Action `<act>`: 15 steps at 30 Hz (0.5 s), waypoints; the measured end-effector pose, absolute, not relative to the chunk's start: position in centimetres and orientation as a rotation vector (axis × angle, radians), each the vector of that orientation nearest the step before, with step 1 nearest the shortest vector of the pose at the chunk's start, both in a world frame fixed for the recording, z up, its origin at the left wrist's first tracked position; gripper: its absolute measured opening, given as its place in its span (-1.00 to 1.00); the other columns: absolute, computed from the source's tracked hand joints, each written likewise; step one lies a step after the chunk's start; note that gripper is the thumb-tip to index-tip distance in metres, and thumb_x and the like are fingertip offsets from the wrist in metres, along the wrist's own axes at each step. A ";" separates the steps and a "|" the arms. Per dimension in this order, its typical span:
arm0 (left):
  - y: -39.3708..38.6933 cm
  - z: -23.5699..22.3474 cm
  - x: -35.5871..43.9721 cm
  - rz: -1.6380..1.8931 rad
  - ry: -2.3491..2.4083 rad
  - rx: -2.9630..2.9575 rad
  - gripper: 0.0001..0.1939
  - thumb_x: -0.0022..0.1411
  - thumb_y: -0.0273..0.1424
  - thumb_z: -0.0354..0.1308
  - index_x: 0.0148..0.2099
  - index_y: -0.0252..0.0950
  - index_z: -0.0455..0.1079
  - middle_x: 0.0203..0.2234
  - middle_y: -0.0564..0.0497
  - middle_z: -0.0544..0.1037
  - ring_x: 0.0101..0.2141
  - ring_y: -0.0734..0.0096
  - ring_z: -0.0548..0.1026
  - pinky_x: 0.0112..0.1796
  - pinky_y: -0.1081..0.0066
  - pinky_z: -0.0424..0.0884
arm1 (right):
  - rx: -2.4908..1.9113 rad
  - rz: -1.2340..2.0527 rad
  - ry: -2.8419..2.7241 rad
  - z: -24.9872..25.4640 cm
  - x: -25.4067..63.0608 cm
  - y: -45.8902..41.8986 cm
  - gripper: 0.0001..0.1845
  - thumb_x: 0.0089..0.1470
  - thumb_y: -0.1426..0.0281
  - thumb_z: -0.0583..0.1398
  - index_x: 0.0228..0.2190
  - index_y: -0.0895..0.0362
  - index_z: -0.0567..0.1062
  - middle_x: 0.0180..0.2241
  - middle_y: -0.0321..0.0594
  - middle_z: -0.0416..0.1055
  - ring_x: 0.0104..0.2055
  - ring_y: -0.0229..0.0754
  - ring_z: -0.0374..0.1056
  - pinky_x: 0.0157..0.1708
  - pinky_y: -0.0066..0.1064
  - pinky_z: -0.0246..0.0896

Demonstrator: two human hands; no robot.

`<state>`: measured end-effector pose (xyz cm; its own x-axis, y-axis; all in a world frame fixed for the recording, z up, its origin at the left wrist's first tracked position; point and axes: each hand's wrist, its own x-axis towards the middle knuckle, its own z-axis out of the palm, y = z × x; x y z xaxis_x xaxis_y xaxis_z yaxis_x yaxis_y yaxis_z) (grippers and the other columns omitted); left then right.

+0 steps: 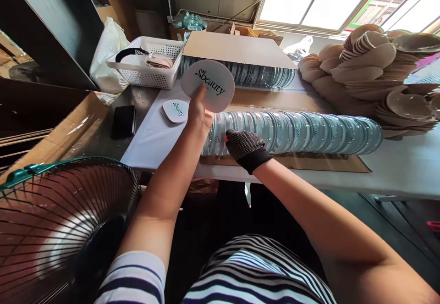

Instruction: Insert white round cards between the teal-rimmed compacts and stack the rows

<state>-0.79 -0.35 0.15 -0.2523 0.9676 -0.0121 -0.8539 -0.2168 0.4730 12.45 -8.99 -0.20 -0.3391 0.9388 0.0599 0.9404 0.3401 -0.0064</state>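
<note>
My left hand (198, 111) is closed on a white rounded card (220, 75) printed with "Sbeauty" in black. Its thumb presses the card's front, and the other fingers are mostly hidden behind it. My right hand (244, 146), in a black fingerless glove with pale dots, is closed at the near-left end of a long row of clear bluish plastic cases (309, 132). Its fingers appear to pinch the rim of an end case, though the grip is partly hidden. Left of the row, a small stack of similar white cards (175, 111) lies on the white-covered table.
A white basket (154, 79) holds pale pieces and a black band. Behind, cardboard (240, 47) covers another row of clear cases. Piled beige cups (364, 65) stand at right. A black phone (123, 121) lies at left, near a fan (68, 221) close to my left arm.
</note>
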 end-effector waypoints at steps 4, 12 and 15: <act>-0.5 0.2 -0.9 1.805 0.468 0.368 -0.48 0.31 -0.40 0.10 0.30 -0.17 0.20 0.21 -0.08 0.37 0.18 0.20 0.34 0.16 0.06 0.29 | -1.685 0.165 -2.529 -0.8 12.3 -9.9 -0.73 0.19 0.46 0.01 -0.23 0.20 0.50 -0.28 0.14 0.53 -0.19 0.10 0.49 -0.22 -0.10 0.33; -0.4 0.0 -0.6 1.827 0.501 0.345 -0.50 0.24 -0.38 0.20 0.23 -0.18 0.30 0.19 -0.08 0.39 0.19 0.14 0.34 0.14 0.08 0.33 | -1.423 1.082 -2.018 0.6 15.8 -7.6 -0.61 0.15 0.29 0.05 -0.09 0.25 0.46 -0.59 -0.21 0.42 -0.63 -0.25 0.30 -0.61 -0.45 0.28; -0.3 0.1 0.0 1.849 0.537 0.400 -0.51 0.13 -0.37 0.30 0.13 -0.24 0.39 0.09 -0.12 0.49 0.15 0.09 0.39 0.12 0.08 0.35 | -1.329 0.460 -1.885 2.6 16.2 -4.1 -0.48 0.14 0.31 0.05 0.12 0.18 0.34 -0.17 -0.04 0.52 -0.27 -0.14 0.47 -0.23 -0.25 0.43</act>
<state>-0.03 -0.32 0.12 -0.3285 0.9444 0.0130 -0.7906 -0.2825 0.5432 16.15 -4.12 2.63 -0.1599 0.9107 0.3809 0.6328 0.3907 -0.6685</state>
